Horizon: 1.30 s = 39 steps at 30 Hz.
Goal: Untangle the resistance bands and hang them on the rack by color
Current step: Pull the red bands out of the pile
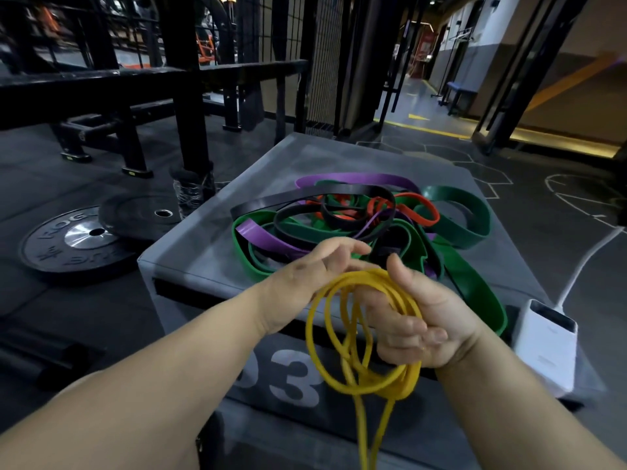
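Bare forearms lead to the bare left hand (307,283) and right hand (425,322).

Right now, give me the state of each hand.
Left hand: open, touching the yellow band.
Right hand: closed, holding the yellow band's coils.

- Yellow band (309,334), plain, at the box's near edge.
- On the box top: green band (475,212), purple band (356,179), black band (305,196), orange-red band (424,201).
- Box (210,252): grey, with pale numerals (295,378).
- Power bank (546,354): white.
- Weight plate (68,245): black, silver hub.

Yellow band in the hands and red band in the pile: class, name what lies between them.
Head view: green band and black band, tangled on the box.
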Available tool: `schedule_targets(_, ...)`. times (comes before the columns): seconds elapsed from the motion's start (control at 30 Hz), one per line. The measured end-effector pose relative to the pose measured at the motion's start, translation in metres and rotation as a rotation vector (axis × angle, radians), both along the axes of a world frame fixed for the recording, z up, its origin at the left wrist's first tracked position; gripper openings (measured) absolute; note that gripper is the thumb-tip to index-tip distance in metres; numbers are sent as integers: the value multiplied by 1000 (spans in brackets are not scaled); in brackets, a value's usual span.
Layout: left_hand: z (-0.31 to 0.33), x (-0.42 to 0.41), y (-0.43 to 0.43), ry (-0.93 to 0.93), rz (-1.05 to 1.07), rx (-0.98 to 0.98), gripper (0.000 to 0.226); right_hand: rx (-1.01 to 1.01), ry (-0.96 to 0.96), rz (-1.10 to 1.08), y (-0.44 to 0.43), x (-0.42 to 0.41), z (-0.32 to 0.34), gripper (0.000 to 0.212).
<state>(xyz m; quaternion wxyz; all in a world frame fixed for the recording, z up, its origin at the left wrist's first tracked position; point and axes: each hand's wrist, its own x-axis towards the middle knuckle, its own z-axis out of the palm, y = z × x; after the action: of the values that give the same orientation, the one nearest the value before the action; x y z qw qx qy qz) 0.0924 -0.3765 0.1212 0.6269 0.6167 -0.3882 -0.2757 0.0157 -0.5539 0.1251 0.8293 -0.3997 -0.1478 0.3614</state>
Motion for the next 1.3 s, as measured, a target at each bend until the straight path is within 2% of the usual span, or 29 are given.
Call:
schedule_targets(0.03, 0, -1, -1, -37, -34, 21, 81, 8, 4, -2, 0, 1, -1, 38)
schedule_targets(0.1, 1, -3, -3, -99, -59, 98, 83, 7, 4, 0, -1, 1, -3, 35)
schedule_targets(0.27, 8, 2, -2, -168, -52, 200, 37, -199, 17, -58, -5, -2, 3, 37)
schedule_targets(0.37, 11, -2, -2, -79, -22, 104, 20, -423, 8, -194, -7, -6, 11, 47)
schedule_targets(0.47, 10, -7, -4, 1, 22, -38, 21, -551, -55, -237, -6, -6, 12, 55)
schedule_targets(0.57, 8, -6, -5, -39, 170, -72, 27, -625, -142, -242, -8, -6, 11, 59)
schedule_targets(0.67, 6, -4, -7, -130, 327, -55, 40, -513, -198, -323, -15, -6, 11, 54)
schedule_targets(0.77, 3, -2, -10, -247, 425, 80, 46, -348, -308, -370, -23, -5, 10, 40)
schedule_targets(0.87, -1, 2, -13, -262, 371, 215, 42, 26, -282, -219, -25, -1, 10, 28)
schedule_targets(0.97, -4, -1, -14, -127, 251, 239, 25, 192, -190, -226, -28, 3, 11, 31)
schedule_targets(1.13, -5, -12, -18, 349, 77, 57, 12, 302, -149, -305, -36, 5, 14, 30)
schedule_targets(1.2, -5, -14, -20, 391, 97, 41, 13, 316, -142, -340, -39, 6, 15, 32)
schedule_targets(1.3, -10, -18, -23, 336, 123, 96, 18, 331, -118, -367, -40, 8, 15, 35)
